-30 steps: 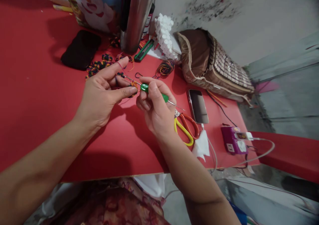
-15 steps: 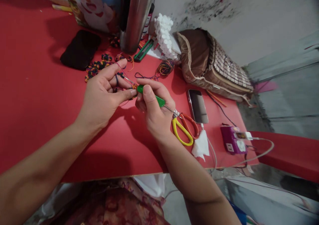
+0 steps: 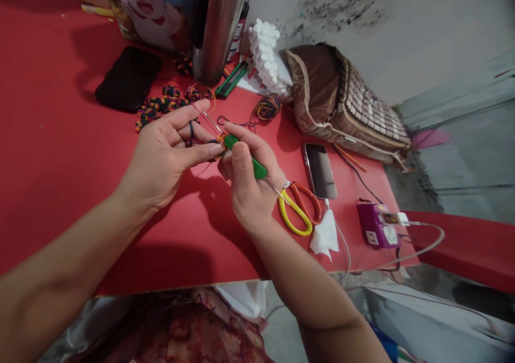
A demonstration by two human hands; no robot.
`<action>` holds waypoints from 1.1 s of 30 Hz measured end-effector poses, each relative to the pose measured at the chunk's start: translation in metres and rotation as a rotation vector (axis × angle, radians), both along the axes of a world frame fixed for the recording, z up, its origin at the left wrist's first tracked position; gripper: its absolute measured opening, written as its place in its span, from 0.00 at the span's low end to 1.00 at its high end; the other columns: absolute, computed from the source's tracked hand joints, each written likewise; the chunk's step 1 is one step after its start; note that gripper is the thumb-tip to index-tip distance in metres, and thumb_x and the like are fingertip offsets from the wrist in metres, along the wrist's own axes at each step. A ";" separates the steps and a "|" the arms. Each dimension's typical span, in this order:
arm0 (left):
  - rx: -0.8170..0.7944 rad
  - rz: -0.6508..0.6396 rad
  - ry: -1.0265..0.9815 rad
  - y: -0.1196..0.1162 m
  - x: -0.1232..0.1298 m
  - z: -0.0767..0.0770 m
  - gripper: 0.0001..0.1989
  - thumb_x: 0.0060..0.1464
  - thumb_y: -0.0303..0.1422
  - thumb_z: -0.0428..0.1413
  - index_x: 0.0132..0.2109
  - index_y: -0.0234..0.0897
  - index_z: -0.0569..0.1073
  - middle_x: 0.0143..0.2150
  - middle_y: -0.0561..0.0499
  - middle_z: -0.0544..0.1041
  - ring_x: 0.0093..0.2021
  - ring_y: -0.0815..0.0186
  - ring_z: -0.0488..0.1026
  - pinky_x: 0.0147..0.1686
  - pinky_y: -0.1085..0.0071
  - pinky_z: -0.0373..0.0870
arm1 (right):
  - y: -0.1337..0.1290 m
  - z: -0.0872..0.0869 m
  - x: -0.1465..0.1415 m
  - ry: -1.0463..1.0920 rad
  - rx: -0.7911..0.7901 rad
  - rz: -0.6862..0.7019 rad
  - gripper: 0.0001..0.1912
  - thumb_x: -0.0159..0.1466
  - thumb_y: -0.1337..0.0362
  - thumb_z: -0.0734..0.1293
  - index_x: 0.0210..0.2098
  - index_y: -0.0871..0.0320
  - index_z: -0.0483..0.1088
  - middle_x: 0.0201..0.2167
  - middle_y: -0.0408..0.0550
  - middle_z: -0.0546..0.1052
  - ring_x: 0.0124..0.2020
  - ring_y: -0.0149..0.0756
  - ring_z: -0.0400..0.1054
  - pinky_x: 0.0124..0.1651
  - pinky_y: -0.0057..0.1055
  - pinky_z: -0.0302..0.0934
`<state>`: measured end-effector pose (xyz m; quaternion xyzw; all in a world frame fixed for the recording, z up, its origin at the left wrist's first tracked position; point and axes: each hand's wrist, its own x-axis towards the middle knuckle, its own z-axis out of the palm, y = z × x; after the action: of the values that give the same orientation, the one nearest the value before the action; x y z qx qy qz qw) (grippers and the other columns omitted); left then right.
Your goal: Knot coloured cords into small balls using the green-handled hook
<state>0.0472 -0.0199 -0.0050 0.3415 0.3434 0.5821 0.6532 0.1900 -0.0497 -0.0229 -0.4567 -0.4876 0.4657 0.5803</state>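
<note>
My right hand [image 3: 253, 175] is closed round the green handle of a crochet hook [image 3: 258, 168], whose thin metal end points up and left towards my raised left index finger. Between the thumb and fingers of my left hand [image 3: 169, 143] is a small piece of multicoloured crochet work [image 3: 219, 144], partly hidden by both hands. Dark and pinkish yarn runs over the left fingers. Just behind that hand lies a heap of crocheted pieces [image 3: 156, 108] in dark, orange and pink yarn. A wound bundle of the yarn [image 3: 267, 108] rests further right.
Yellow-and-red-handled scissors [image 3: 295, 213] lie right of my right hand, beside a phone [image 3: 319, 171] on a cable. A dark phone-like slab [image 3: 127, 79], a steel flask [image 3: 217, 36], a green cutter [image 3: 232, 80] and a brown cushion [image 3: 341, 95] stand or lie behind. A purple socket block [image 3: 377, 226] sits at the right edge.
The crochet hook's tip has swung up and away from the work, its handle tilting more steeply. My left index finger has shifted slightly right. Both hands keep their hold.
</note>
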 end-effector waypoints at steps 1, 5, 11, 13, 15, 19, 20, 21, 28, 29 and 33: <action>-0.016 -0.030 -0.012 0.001 -0.002 0.000 0.26 0.43 0.20 0.77 0.50 0.39 0.86 0.30 0.58 0.83 0.32 0.68 0.82 0.40 0.68 0.82 | 0.001 0.001 -0.002 0.075 0.006 -0.003 0.19 0.71 0.40 0.73 0.53 0.43 0.81 0.33 0.41 0.77 0.29 0.34 0.68 0.34 0.38 0.69; -0.045 -0.062 -0.010 0.005 -0.007 0.001 0.26 0.41 0.19 0.77 0.49 0.40 0.87 0.32 0.56 0.84 0.34 0.66 0.82 0.39 0.68 0.82 | 0.009 0.001 -0.005 0.288 -0.001 0.029 0.14 0.71 0.44 0.76 0.46 0.44 0.84 0.26 0.37 0.70 0.21 0.28 0.58 0.26 0.33 0.61; 0.082 0.076 0.226 0.000 -0.002 0.002 0.32 0.40 0.20 0.77 0.54 0.38 0.84 0.30 0.59 0.80 0.32 0.68 0.79 0.38 0.68 0.78 | 0.009 0.000 0.005 0.026 0.085 -0.009 0.14 0.73 0.45 0.73 0.47 0.46 0.84 0.30 0.42 0.76 0.29 0.33 0.70 0.33 0.35 0.69; 0.105 0.087 0.263 -0.002 0.000 0.001 0.33 0.40 0.20 0.76 0.56 0.38 0.83 0.30 0.59 0.81 0.33 0.67 0.79 0.38 0.68 0.78 | 0.006 0.000 0.008 -0.154 0.178 -0.059 0.14 0.74 0.47 0.72 0.47 0.47 0.84 0.38 0.46 0.82 0.40 0.38 0.76 0.45 0.39 0.76; 0.092 0.070 0.211 -0.002 0.001 -0.002 0.32 0.41 0.20 0.77 0.55 0.40 0.84 0.30 0.59 0.81 0.34 0.66 0.80 0.39 0.68 0.78 | 0.003 -0.001 0.009 -0.267 0.263 -0.091 0.13 0.75 0.47 0.71 0.48 0.47 0.83 0.45 0.48 0.85 0.47 0.41 0.78 0.55 0.43 0.77; -0.021 -0.072 0.057 0.002 -0.003 -0.007 0.21 0.43 0.22 0.77 0.45 0.43 0.86 0.29 0.58 0.81 0.32 0.67 0.80 0.38 0.67 0.79 | 0.002 -0.005 0.004 -0.194 0.262 -0.104 0.15 0.75 0.44 0.71 0.52 0.44 0.83 0.41 0.46 0.82 0.43 0.40 0.77 0.51 0.43 0.77; -0.047 -0.101 0.036 0.004 -0.005 -0.007 0.20 0.43 0.22 0.77 0.43 0.43 0.86 0.30 0.58 0.81 0.31 0.67 0.79 0.37 0.67 0.79 | 0.003 -0.006 0.003 -0.124 0.213 -0.088 0.16 0.74 0.43 0.71 0.52 0.43 0.83 0.37 0.44 0.80 0.38 0.38 0.75 0.46 0.41 0.76; -0.067 -0.121 0.020 0.005 -0.006 -0.007 0.21 0.42 0.21 0.77 0.43 0.43 0.87 0.30 0.57 0.81 0.31 0.67 0.79 0.37 0.68 0.79 | 0.004 -0.006 0.001 -0.040 0.160 -0.064 0.17 0.74 0.41 0.71 0.51 0.43 0.83 0.32 0.42 0.76 0.32 0.36 0.71 0.39 0.38 0.74; -0.032 -0.121 0.020 0.011 -0.014 -0.006 0.27 0.38 0.19 0.78 0.47 0.42 0.88 0.31 0.57 0.82 0.34 0.66 0.82 0.41 0.67 0.82 | 0.025 0.002 0.005 0.295 -0.087 0.111 0.26 0.69 0.34 0.72 0.35 0.50 0.81 0.19 0.32 0.56 0.18 0.25 0.42 0.19 0.28 0.46; -0.027 -0.134 0.035 0.011 -0.015 -0.005 0.27 0.39 0.19 0.78 0.49 0.41 0.88 0.31 0.57 0.82 0.34 0.65 0.82 0.41 0.67 0.82 | 0.029 0.002 0.009 0.293 -0.094 0.143 0.28 0.69 0.32 0.70 0.33 0.50 0.80 0.18 0.32 0.54 0.17 0.25 0.41 0.18 0.27 0.44; -0.017 -0.219 0.100 0.006 -0.016 0.003 0.31 0.40 0.19 0.77 0.53 0.37 0.86 0.30 0.57 0.81 0.28 0.65 0.80 0.34 0.67 0.80 | 0.038 -0.001 0.028 0.249 -0.166 0.233 0.32 0.72 0.31 0.65 0.30 0.50 0.77 0.15 0.31 0.51 0.15 0.26 0.40 0.16 0.26 0.41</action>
<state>0.0317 -0.0143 -0.0024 0.4001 0.3410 0.4865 0.6978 0.2179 -0.0112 -0.0241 -0.3823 -0.4216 0.6213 0.5386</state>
